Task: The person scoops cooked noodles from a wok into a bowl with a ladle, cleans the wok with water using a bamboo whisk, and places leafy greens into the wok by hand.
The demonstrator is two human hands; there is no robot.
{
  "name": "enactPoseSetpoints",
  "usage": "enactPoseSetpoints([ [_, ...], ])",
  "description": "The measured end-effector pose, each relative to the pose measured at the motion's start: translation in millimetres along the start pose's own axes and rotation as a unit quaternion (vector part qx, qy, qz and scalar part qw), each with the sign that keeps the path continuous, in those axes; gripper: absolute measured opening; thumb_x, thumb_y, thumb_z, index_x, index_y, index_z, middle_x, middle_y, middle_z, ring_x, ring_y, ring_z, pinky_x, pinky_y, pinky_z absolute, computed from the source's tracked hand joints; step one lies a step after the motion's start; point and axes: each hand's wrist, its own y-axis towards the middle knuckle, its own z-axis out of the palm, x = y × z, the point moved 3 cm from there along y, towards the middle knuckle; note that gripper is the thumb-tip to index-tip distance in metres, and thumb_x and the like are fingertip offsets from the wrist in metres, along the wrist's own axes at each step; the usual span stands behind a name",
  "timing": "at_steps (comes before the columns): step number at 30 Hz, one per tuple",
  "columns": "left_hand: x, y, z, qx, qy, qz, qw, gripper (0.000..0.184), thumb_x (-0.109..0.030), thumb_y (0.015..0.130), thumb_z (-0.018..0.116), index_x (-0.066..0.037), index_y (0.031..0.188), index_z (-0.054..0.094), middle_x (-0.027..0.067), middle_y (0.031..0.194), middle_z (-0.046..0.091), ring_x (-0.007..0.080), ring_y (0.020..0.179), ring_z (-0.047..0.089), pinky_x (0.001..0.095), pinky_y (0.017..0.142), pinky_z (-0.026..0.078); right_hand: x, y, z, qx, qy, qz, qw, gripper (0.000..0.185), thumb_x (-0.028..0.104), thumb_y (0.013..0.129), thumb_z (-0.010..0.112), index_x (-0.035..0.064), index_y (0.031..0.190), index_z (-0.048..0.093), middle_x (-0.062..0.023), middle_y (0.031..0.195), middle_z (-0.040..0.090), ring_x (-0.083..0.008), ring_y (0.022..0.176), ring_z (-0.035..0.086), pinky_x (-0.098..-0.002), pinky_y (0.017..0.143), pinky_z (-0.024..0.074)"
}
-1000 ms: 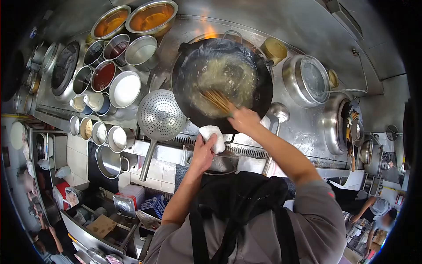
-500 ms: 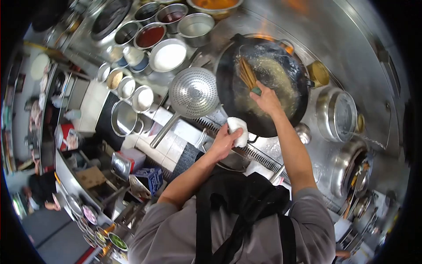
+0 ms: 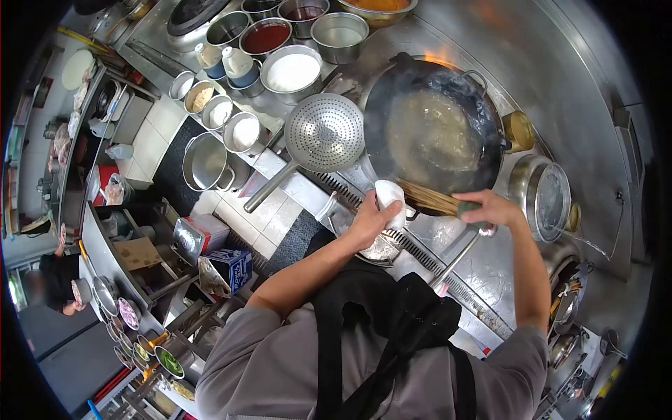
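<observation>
A large black wok [image 3: 381, 105] stands over a flame, with bubbling, cloudy liquid [image 3: 434, 133] in its bowl. My right hand [image 3: 486, 210] is closed round the green-bound end of a bamboo wok brush [image 3: 428, 198], whose bristles point left across the wok's near rim. In my left hand [image 3: 374, 220] is a folded white cloth [image 3: 390, 203], gripped beside the near side of the wok. A perforated metal strainer ladle [image 3: 324, 133] lies left of the wok, its handle slanting toward the lower left.
Metal pots of white powder [image 3: 292, 71] and red sauce [image 3: 266, 37] stand at the upper left, near squeeze bottles [image 3: 238, 64]. Flames [image 3: 439, 57] rise behind the wok. A lidded steel pot [image 3: 539, 196] sits right. Another person [image 3: 59, 280] stands far left.
My right hand has drawn the brush from inside the wok down to its near rim, turning the bristles leftward. My left hand still holds the cloth. The view has shifted slightly.
</observation>
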Motion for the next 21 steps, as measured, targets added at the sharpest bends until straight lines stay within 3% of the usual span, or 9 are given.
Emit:
enactPoseSetpoints([
  [1,-1,-2,1,-0.003,-0.003,0.001,1.0,0.056,-0.018,0.093,0.075,0.004,0.134,0.044,0.0122,0.119,0.062,0.0197,0.106,0.061,0.0351,0.09,0.053,8,12,4,0.003,-0.003,0.0,1.0,0.072,0.033,0.085,0.079,0.0179,0.15,0.051,-0.004,0.096,0.067,-0.0106,0.071,0.059,-0.0262,0.058,0.0516],
  [3,-1,-3,3,-0.017,-0.025,0.0,1.0,0.057,-0.019,0.093,0.076,0.004,0.133,0.044,0.0121,0.119,0.062,0.0195,0.106,0.061,0.0349,0.09,0.053,40,42,19,-0.009,0.172,-0.015,0.985,0.073,0.031,0.087,0.078,0.0184,0.152,0.048,-0.0015,0.088,0.062,-0.0073,0.066,0.056,-0.0242,0.051,0.0474],
  [6,-1,-1,2,-0.021,-0.037,0.016,0.999,0.061,-0.019,0.092,0.077,0.005,0.136,0.042,0.0125,0.12,0.061,0.0197,0.107,0.061,0.0351,0.092,0.053,41,81,33,-0.066,0.195,-0.061,0.977,0.073,0.029,0.089,0.077,0.0181,0.154,0.045,0.0017,0.084,0.059,-0.0068,0.066,0.055,-0.0243,0.05,0.0457],
  [10,1,0,-1,-0.036,-0.025,0.007,0.999,0.065,-0.019,0.091,0.078,0.006,0.138,0.04,0.0132,0.122,0.06,0.0202,0.108,0.061,0.0352,0.093,0.053,10,51,35,-0.052,0.143,-0.056,0.987,0.07,0.025,0.089,0.077,0.0178,0.152,0.048,0.0032,0.088,0.062,-0.0054,0.067,0.054,-0.0242,0.05,0.0451],
  [14,4,1,-5,-0.026,-0.03,0.003,0.999,0.067,-0.02,0.091,0.079,0.007,0.139,0.039,0.0138,0.123,0.06,0.0208,0.109,0.06,0.0354,0.094,0.052,-21,-25,-5,-0.033,0.031,0.131,0.99,0.073,0.033,0.085,0.08,0.0158,0.15,0.05,-0.0041,0.111,0.069,-0.0117,0.083,0.062,-0.0235,0.058,0.0521],
  [17,5,5,-4,-0.013,-0.014,0.014,1.0,0.065,-0.021,0.092,0.077,0.005,0.139,0.04,0.012,0.121,0.061,0.0194,0.106,0.061,0.0343,0.09,0.053,7,-21,-7,-0.02,0.045,0.122,0.991,0.073,0.036,0.086,0.078,0.0141,0.149,0.051,-0.0077,0.114,0.071,-0.015,0.089,0.064,-0.0243,0.058,0.0542],
  [19,5,5,-3,-0.013,0.017,0.013,1.0,0.064,-0.021,0.093,0.076,0.002,0.14,0.041,0.0102,0.12,0.062,0.0179,0.103,0.063,0.0333,0.086,0.054,7,40,8,-0.081,0.085,-0.015,0.993,0.068,0.033,0.091,0.073,0.0118,0.151,0.048,-0.0059,0.097,0.066,-0.0129,0.065,0.061,-0.0263,0.049,0.0505],
  [20,5,7,-4,-0.001,0.015,0.013,1.0,0.062,-0.021,0.092,0.077,0.004,0.137,0.042,0.0118,0.119,0.061,0.019,0.104,0.062,0.0343,0.089,0.054,65,55,25,-0.118,0.16,0.041,0.979,0.068,0.033,0.092,0.073,0.0103,0.151,0.047,-0.0045,0.091,0.063,-0.0115,0.053,0.057,-0.0267,0.047,0.0489],
  [21,6,7,-3,0.009,0.013,0.012,1.0,0.061,-0.021,0.091,0.078,0.006,0.133,0.042,0.0135,0.119,0.06,0.02,0.105,0.061,0.0354,0.092,0.053,70,97,31,-0.183,0.241,-0.013,0.953,0.068,0.032,0.094,0.071,0.0079,0.152,0.044,-0.0028,0.082,0.059,-0.0114,0.044,0.05,-0.0266,0.043,0.0453],
])
